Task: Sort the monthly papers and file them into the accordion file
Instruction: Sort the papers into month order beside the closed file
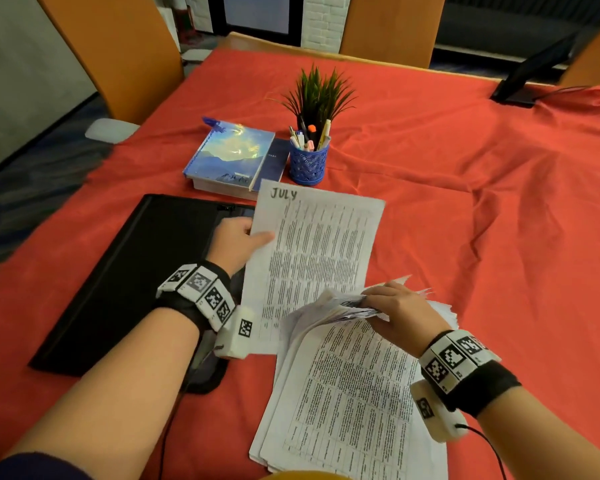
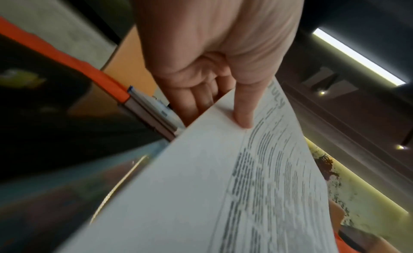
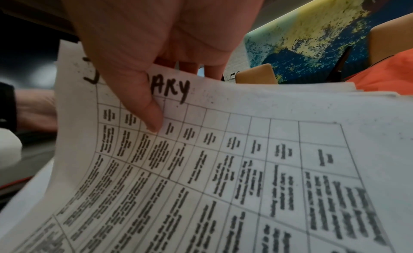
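My left hand [image 1: 238,239] pinches the left edge of a printed sheet headed JULY [image 1: 312,251], thumb on top and fingers underneath, lifted above the black accordion file [image 1: 129,271]. The left wrist view shows the thumb [image 2: 243,108] pressing that JULY sheet [image 2: 223,186]. My right hand [image 1: 395,306] grips the far end of the paper stack [image 1: 347,393], bending several sheets upward. In the right wrist view the thumb [image 3: 145,101] lies on the stack's top sheet [image 3: 223,168], partly covering a handwritten heading that ends in ARY. The file lies flat on the red cloth; whether it is unzipped I cannot tell.
A holographic blue notebook [image 1: 231,155] on a dark book lies behind the file. A blue pen cup [image 1: 309,161] and a small green plant [image 1: 317,95] stand beside it. Red cloth [image 1: 482,202] covers the table. A dark stand [image 1: 527,77] sits far right; orange chairs ring the table.
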